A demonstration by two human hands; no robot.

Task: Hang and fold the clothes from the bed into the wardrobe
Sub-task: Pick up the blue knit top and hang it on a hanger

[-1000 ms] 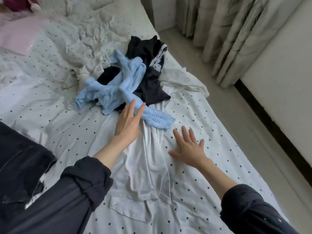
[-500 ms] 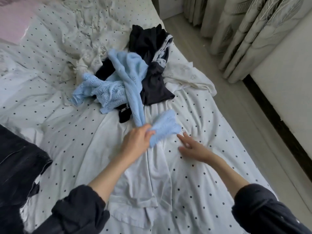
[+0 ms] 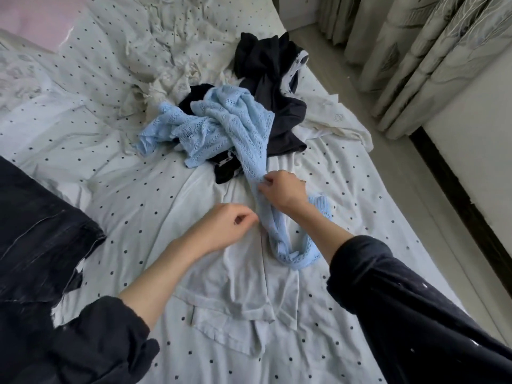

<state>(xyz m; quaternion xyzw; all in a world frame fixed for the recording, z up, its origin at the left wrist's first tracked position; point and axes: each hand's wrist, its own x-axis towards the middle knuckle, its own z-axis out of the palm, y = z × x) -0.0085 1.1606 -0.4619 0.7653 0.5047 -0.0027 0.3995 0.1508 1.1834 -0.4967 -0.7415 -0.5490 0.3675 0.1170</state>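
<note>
A light blue knit sweater [image 3: 221, 126] lies crumpled in the middle of the bed [image 3: 133, 206], on top of black clothes [image 3: 277, 79]. One long sleeve trails toward me and loops over a flat white garment [image 3: 243, 286]. My right hand [image 3: 282, 189] grips that sleeve from above, near the pile. My left hand [image 3: 230, 225] is curled just below it, its fingertips pinching the sleeve's left edge. The wardrobe is out of view.
Dark jeans [image 3: 36, 231] lie at the bed's left edge. A cream garment [image 3: 332, 120] hangs over the right edge, beside a crumpled white one [image 3: 171, 84]. Floor [image 3: 401, 173], curtains [image 3: 415, 51] and a white wall [image 3: 476, 128] run along the right. A pink pillow [image 3: 33, 15] is far left.
Both hands first lay flat on the bed. The left hand picked up the blue sleeve and pulled it toward me; now the right hand has taken hold of it higher up.
</note>
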